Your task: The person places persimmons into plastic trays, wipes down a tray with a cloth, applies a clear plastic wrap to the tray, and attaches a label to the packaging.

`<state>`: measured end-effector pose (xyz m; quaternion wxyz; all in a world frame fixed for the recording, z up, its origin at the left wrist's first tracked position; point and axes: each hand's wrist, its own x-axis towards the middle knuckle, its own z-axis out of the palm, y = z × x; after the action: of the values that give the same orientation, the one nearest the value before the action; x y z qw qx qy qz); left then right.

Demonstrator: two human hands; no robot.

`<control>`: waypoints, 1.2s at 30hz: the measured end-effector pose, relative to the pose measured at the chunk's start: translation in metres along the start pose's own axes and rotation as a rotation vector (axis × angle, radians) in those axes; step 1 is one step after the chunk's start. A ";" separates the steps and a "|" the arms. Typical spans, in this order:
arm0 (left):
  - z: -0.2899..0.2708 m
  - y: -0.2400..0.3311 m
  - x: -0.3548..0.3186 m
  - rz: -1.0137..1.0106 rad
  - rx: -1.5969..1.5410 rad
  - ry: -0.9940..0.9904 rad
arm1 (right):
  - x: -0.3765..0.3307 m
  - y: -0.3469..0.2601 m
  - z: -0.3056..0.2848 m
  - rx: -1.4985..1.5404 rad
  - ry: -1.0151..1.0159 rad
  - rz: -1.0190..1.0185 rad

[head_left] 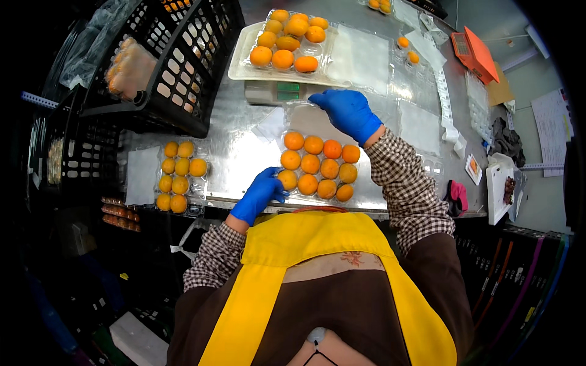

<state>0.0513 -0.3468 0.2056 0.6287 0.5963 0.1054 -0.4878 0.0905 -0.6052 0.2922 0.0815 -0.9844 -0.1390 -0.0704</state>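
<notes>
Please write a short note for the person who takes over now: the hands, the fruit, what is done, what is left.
Left hand: blue glove, at the near-left corner of the middle tray of orange fruit.
Right hand: on the tray's open clear lid, by the scale.
Done: this tray is filled; a filled tray lies to the left, another sits on the scale.
Left: the lid is not yet shut.

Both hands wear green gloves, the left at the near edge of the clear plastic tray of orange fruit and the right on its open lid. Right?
Not quite: the gloves are blue, not green, as the head view shows. The left hand is at the near edge of the clear plastic tray of orange fruit and the right hand rests on its open lid.
</notes>
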 end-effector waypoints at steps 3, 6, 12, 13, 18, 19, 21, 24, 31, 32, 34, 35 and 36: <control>0.004 0.005 -0.004 -0.034 -0.037 -0.081 | 0.001 -0.005 -0.008 0.020 0.022 -0.026; 0.011 0.008 -0.020 -0.071 -0.075 -0.147 | 0.001 -0.004 -0.019 0.053 0.080 -0.064; -0.001 -0.011 -0.040 -0.173 -0.413 -0.278 | 0.015 -0.017 -0.018 0.074 0.089 -0.155; 0.003 -0.014 -0.044 -0.165 -0.421 -0.260 | 0.014 -0.021 -0.016 0.086 0.091 -0.172; -0.008 -0.026 -0.033 -0.060 -0.368 -0.361 | 0.019 -0.021 -0.022 0.114 0.081 -0.163; -0.012 -0.024 -0.034 -0.061 -0.300 -0.347 | 0.022 -0.025 -0.025 0.118 0.017 -0.131; -0.009 -0.021 -0.042 -0.077 -0.242 -0.360 | 0.021 -0.026 -0.022 0.084 -0.032 -0.131; -0.005 -0.022 -0.056 0.240 0.188 -0.412 | 0.020 -0.027 -0.011 0.056 -0.203 -0.086; 0.005 -0.020 -0.060 -0.193 -0.157 -0.243 | 0.014 0.012 0.008 0.219 -0.453 0.175; 0.005 -0.021 -0.060 -0.188 -0.015 -0.176 | 0.014 0.018 0.011 0.244 -0.518 0.227; 0.010 -0.022 -0.059 -0.137 0.152 -0.116 | 0.002 0.035 0.032 0.243 -0.469 0.253; 0.007 -0.025 -0.060 -0.118 0.249 -0.136 | -0.002 0.044 0.043 0.239 -0.411 0.252; 0.005 -0.029 -0.062 -0.104 0.311 -0.101 | -0.003 0.043 0.052 0.228 -0.368 0.254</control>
<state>-0.0031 -0.3151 0.2328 0.5074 0.6548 0.0275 -0.5595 0.1060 -0.6375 0.2353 0.1737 -0.9747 -0.0337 0.1368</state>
